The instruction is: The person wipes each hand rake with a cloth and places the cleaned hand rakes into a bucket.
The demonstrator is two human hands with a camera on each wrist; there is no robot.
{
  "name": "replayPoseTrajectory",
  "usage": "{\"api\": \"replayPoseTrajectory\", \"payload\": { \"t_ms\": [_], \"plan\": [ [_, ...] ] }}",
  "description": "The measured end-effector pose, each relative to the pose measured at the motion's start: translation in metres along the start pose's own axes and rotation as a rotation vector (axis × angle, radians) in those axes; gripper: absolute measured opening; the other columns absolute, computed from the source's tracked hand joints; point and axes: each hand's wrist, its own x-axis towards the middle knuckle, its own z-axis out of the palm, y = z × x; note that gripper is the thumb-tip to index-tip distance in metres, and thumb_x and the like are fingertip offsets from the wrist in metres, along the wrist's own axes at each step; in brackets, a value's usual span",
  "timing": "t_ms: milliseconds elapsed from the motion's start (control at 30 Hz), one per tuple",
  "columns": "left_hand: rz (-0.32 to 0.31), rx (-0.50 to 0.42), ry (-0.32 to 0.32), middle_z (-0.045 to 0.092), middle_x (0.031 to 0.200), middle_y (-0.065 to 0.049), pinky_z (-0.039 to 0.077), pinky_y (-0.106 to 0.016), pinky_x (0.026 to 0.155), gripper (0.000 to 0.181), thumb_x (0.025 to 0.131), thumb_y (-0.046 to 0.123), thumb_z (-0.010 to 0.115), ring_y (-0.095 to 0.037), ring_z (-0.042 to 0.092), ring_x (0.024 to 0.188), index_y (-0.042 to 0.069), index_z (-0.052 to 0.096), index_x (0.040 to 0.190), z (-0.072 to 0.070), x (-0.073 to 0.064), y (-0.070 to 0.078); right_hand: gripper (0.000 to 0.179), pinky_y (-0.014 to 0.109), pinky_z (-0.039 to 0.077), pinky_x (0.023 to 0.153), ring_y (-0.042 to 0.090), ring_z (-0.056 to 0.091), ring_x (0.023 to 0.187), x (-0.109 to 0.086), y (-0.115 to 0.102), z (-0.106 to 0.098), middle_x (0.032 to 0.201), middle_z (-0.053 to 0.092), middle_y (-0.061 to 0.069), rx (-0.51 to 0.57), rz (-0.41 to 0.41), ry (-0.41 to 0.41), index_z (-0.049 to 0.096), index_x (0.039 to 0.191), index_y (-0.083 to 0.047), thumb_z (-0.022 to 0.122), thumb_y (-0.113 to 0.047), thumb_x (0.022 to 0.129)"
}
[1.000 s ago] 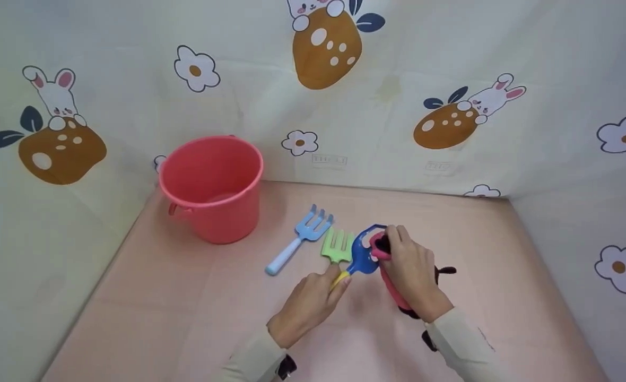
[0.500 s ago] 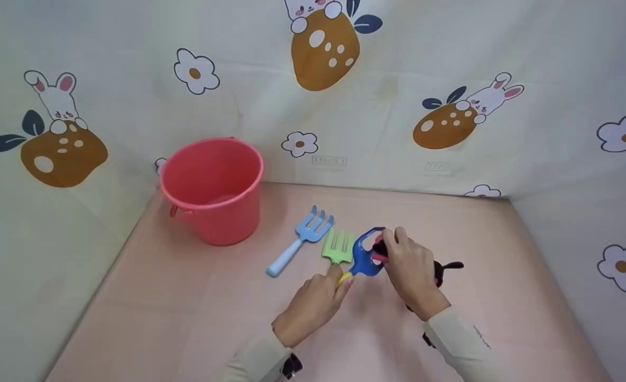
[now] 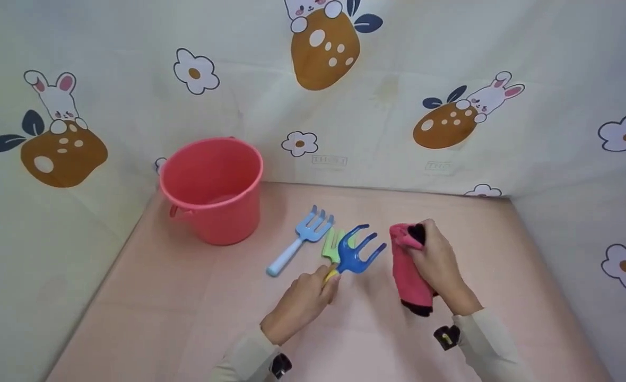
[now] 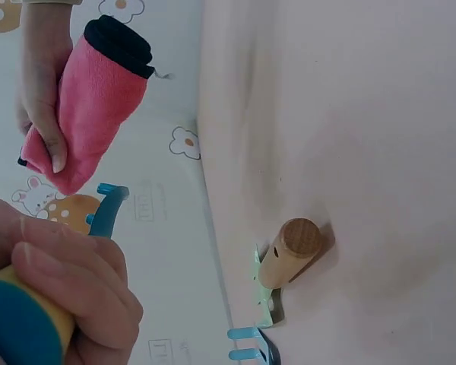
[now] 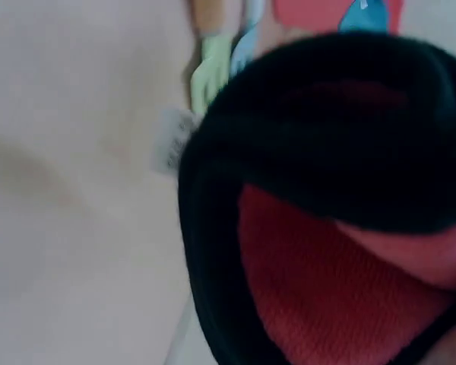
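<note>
My left hand (image 3: 300, 305) grips the yellow handle of a blue hand rake (image 3: 351, 258), whose three curved tines point up and to the right. Folded in my right hand (image 3: 443, 262) is a pink cloth (image 3: 409, 276) with black edging, held apart from the tines on their right. The left wrist view shows fingers (image 4: 76, 281) wrapped round the yellow and blue handle, and the bunched cloth (image 4: 99, 99) beyond. Cloth (image 5: 327, 281) fills much of the right wrist view, with a small white tag (image 5: 175, 141) sticking out.
A green hand fork (image 3: 331, 249) with a wooden handle (image 4: 289, 251) lies partly behind the blue rake. Left of it rests a light blue hand fork (image 3: 301, 239). The red bucket (image 3: 228, 220) stands at the back left, near the printed fabric wall (image 3: 376, 122).
My right hand has drawn the pink cloth off the blue rake's tines and moved right. The tines are now uncovered, and the rake has shifted slightly left.
</note>
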Motion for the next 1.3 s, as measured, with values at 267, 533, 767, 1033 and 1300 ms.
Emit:
{"api": "replayPoseTrajectory", "payload": {
  "t_ms": [267, 533, 767, 1033, 1300],
  "plan": [
    [0.025, 0.009, 0.021, 0.043, 0.063, 0.002, 0.035, -0.017, 0.048, 0.042, 0.096, 0.045, 0.044, -0.009, 0.044, 0.051, 0.010, 0.052, 0.119, 0.002, 0.002, 0.013, 0.032, 0.034, 0.052, 0.074, 0.024, 0.056, 0.088, -0.005, -0.026, 0.010, 0.103, 0.057, 0.016, 0.328, 0.034, -0.245, 0.047, 0.107, -0.001, 0.067, -0.005, 0.083],
    [0.135, 0.082, 0.050, 0.033, 0.058, 0.005, 0.028, -0.018, 0.046, 0.037, 0.097, 0.040, 0.045, -0.007, 0.036, 0.048, 0.010, 0.053, 0.116, 0.006, 0.003, 0.019, 0.034, 0.026, 0.047, 0.078, 0.019, 0.056, 0.090, -0.006, -0.034, 0.022, 0.105, 0.061, 0.012, 0.462, 0.006, -0.273, 0.055, 0.109, -0.004, 0.071, -0.009, 0.080],
    [0.173, 0.085, 0.045, 0.031, 0.059, 0.006, 0.028, -0.018, 0.045, 0.036, 0.097, 0.037, 0.044, -0.006, 0.035, 0.047, 0.008, 0.052, 0.116, 0.008, 0.002, 0.019, 0.029, 0.036, 0.051, 0.082, 0.017, 0.060, 0.092, -0.011, -0.028, 0.033, 0.099, 0.060, 0.005, 0.137, -0.253, -0.040, 0.060, 0.102, -0.007, 0.071, 0.002, 0.077],
    [0.175, 0.090, 0.027, 0.032, 0.059, 0.007, 0.028, -0.017, 0.045, 0.036, 0.099, 0.038, 0.041, -0.004, 0.035, 0.047, 0.006, 0.044, 0.113, 0.012, 0.003, 0.013, 0.034, 0.035, 0.055, 0.063, 0.021, 0.062, 0.070, -0.020, -0.026, 0.045, 0.090, 0.054, 0.007, -0.217, -0.385, 0.093, 0.059, 0.109, -0.010, 0.069, 0.000, 0.078],
    [0.188, 0.101, 0.041, 0.033, 0.059, 0.008, 0.027, -0.016, 0.043, 0.028, 0.099, 0.034, 0.043, -0.003, 0.034, 0.046, 0.007, 0.049, 0.101, 0.018, 0.003, 0.010, 0.036, 0.032, 0.055, 0.057, 0.019, 0.060, 0.062, -0.017, -0.024, 0.051, 0.092, 0.052, 0.010, -0.365, -0.468, 0.087, 0.060, 0.111, -0.011, 0.070, -0.004, 0.078]
  ]
}}
